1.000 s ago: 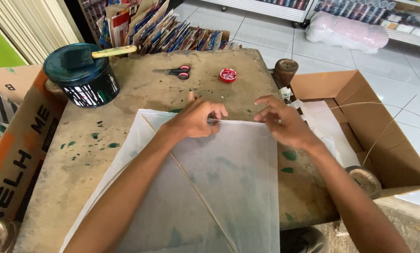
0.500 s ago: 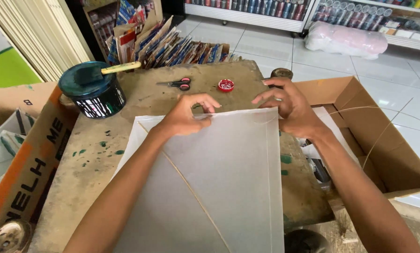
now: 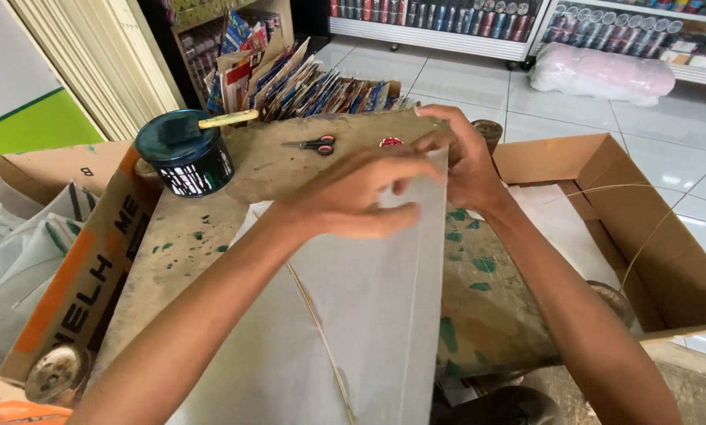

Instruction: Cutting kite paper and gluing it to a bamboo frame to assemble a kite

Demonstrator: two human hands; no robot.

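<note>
Since the earlier frame we are lifting the white paper sheet [image 3: 368,315] off the paint-stained table [image 3: 187,244], left hand [image 3: 353,201] and right hand [image 3: 463,161] both pinching its top edge; scissors [image 3: 313,145] are lying beyond, white floor tiles [image 3: 479,79] behind.

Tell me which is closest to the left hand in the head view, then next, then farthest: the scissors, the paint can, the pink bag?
From the left hand:
1. Scissors, just beyond it on the table, slightly left.
2. Paint can, farther left, near the table's corner.
3. Pink bag, far off on the floor, upper right.
</note>
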